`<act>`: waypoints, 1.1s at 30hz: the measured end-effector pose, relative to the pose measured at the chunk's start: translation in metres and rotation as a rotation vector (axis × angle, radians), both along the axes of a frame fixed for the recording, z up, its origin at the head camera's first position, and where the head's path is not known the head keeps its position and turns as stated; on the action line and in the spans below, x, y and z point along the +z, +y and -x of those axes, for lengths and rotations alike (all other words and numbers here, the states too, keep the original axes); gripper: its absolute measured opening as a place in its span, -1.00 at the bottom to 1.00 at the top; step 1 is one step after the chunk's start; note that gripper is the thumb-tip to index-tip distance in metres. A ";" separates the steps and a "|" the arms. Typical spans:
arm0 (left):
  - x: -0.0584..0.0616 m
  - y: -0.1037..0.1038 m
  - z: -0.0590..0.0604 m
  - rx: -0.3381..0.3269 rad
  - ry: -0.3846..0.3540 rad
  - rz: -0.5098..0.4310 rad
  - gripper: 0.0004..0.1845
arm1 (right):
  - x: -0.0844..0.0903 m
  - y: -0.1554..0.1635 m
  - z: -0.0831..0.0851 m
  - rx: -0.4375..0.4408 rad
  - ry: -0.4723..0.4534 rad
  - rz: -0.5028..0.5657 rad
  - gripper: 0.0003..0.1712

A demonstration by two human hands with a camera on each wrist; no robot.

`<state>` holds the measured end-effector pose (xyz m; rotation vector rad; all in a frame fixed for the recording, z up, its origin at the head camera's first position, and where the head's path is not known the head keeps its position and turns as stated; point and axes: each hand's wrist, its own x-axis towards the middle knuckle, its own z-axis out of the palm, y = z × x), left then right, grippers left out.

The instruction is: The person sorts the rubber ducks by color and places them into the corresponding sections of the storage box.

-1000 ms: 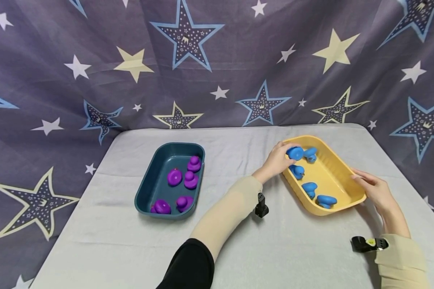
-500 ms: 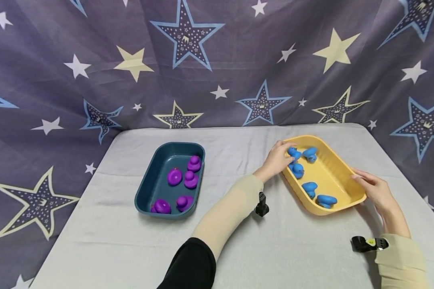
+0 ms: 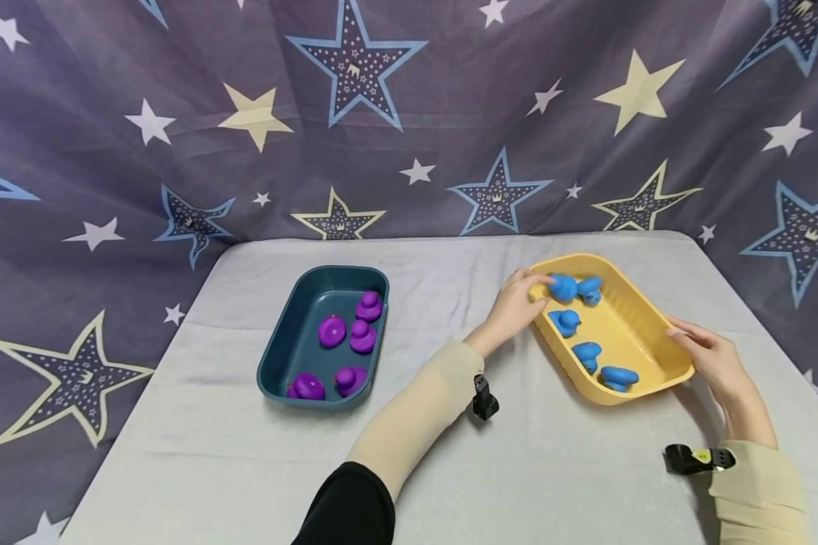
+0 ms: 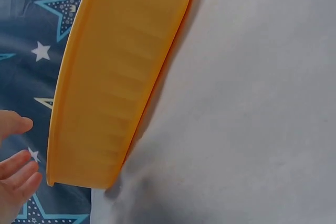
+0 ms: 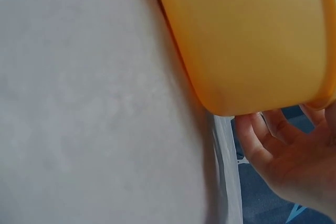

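Blue duck [image 3: 562, 288] at yellow tray's [image 3: 644, 318] far corner was touched by left hand [image 3: 514, 306], fingers loose, nothing gripped; right hand [image 3: 712, 359] was rested open on the near wall.

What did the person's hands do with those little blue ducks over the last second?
The left hand was gripping a blue rubber duck above the far corner of the yellow plastic tray; it set the duck down there and now only touches it at the rim. The right hand stayed resting on the tray's right side. The other blue ducks, and the purple ducks in the teal tray, did not move.
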<state>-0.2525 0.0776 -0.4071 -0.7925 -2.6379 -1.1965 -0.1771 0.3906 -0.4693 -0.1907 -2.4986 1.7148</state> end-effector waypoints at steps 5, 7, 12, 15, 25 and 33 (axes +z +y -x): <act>-0.001 -0.004 -0.008 -0.015 -0.010 -0.026 -0.69 | -0.001 0.001 -0.001 -0.002 -0.010 -0.006 -0.44; -0.002 -0.006 -0.011 -0.023 -0.009 -0.040 -0.69 | -0.001 0.002 -0.001 -0.004 -0.010 -0.002 -0.44; -0.003 -0.014 -0.019 -0.043 -0.023 -0.060 -0.70 | -0.003 0.004 -0.001 -0.008 0.008 0.002 -0.47; -0.003 -0.023 -0.023 -0.045 -0.037 -0.044 -0.70 | -0.003 0.005 -0.002 -0.007 -0.003 -0.022 -0.51; 0.003 -0.062 -0.036 -0.018 -0.084 0.002 -0.68 | 0.000 0.009 0.010 0.023 0.000 -0.246 -0.52; 0.023 -0.095 -0.054 0.007 -0.078 0.009 -0.68 | 0.060 -0.034 -0.009 0.101 0.051 -0.468 -0.47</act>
